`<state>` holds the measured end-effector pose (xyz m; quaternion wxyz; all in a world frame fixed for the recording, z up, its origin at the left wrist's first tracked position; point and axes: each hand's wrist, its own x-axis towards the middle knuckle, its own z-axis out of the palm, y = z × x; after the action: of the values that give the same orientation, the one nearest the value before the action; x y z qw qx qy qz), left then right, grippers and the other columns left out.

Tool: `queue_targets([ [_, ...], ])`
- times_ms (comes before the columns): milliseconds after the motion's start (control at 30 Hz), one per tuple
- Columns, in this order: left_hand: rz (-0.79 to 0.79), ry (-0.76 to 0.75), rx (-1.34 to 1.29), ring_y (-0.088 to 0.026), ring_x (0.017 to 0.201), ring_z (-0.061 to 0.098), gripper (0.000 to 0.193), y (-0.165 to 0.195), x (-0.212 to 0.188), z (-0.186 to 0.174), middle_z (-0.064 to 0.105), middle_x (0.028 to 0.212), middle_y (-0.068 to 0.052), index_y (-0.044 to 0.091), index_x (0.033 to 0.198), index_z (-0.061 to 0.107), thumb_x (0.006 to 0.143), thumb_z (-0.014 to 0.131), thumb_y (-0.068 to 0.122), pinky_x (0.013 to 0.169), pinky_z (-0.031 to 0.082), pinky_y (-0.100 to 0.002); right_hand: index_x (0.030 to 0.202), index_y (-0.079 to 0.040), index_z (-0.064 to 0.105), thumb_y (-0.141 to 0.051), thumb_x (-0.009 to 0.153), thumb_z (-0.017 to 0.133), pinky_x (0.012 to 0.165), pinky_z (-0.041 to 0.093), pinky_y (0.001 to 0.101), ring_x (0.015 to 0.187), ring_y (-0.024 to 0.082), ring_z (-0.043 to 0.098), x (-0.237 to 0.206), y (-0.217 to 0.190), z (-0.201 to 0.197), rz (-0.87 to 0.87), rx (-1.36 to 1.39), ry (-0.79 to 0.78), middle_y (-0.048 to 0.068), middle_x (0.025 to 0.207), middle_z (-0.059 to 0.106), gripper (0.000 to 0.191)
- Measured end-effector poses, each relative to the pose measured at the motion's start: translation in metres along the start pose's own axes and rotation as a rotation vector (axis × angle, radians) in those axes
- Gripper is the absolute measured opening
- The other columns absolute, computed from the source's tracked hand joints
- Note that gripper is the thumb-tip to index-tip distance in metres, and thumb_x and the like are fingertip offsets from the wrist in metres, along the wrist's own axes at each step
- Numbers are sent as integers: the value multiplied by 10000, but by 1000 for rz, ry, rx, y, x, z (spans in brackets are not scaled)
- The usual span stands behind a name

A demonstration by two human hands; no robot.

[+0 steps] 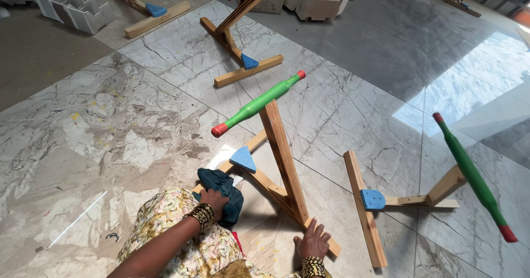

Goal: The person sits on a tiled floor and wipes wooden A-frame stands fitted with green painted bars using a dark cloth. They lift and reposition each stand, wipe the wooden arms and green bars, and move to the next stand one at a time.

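Head view showed the left hand with fingers closed on a dark teal cloth against the wooden stand on the marble floor; the right hand lay open, pinning its base. A hard rub might have tipped the green roller.

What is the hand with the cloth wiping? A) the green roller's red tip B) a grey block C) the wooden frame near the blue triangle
C: the left hand presses the dark teal cloth on the wooden frame beside its blue triangle.
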<state>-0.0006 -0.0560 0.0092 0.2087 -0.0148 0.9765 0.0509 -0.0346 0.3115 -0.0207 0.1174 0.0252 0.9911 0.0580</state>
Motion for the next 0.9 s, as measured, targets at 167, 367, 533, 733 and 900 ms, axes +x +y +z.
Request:
queue_targets([
  [167,200,97,-650,-363,1122,700,685,56,-8,16,723,1249,-176,209,1462,566,789,695,240,1006,556,-475,1574,-172,254,-611,886,753,1142,343,557,1434,502,298,-15,5,-3,-196,387,184,322,1550,260,957],
  [367,601,-373,-1418,-204,1405,485,730,156,-15,-15,510,1511,-57,184,1562,363,966,646,496,1161,408,-460,1525,-100,369,-279,848,789,1104,440,419,1326,264,545,-59,-15,-10,-274,1732,-290,165,1454,557,817],
  [533,772,179,-910,-262,1314,567,556,124,-65,-127,583,1435,-89,134,1392,575,937,681,436,1083,478,-431,1310,13,610,53,755,710,818,582,326,937,192,699,-68,-12,-112,-325,1735,250,93,1087,736,566],
  [733,250,1502,-394,-328,1302,568,346,31,-114,-265,627,1327,-108,131,1211,657,938,675,343,1063,450,-503,1355,-31,599,103,663,515,1030,550,364,1145,233,683,-44,-72,-296,-659,1369,661,118,1224,677,710],
  [900,108,846,-478,-408,940,688,482,0,-81,-308,718,1069,-210,82,1428,574,1047,530,374,782,539,-511,1491,-168,470,-156,657,791,969,489,502,1124,393,592,-12,-191,-361,-696,891,754,165,1210,602,894],
])
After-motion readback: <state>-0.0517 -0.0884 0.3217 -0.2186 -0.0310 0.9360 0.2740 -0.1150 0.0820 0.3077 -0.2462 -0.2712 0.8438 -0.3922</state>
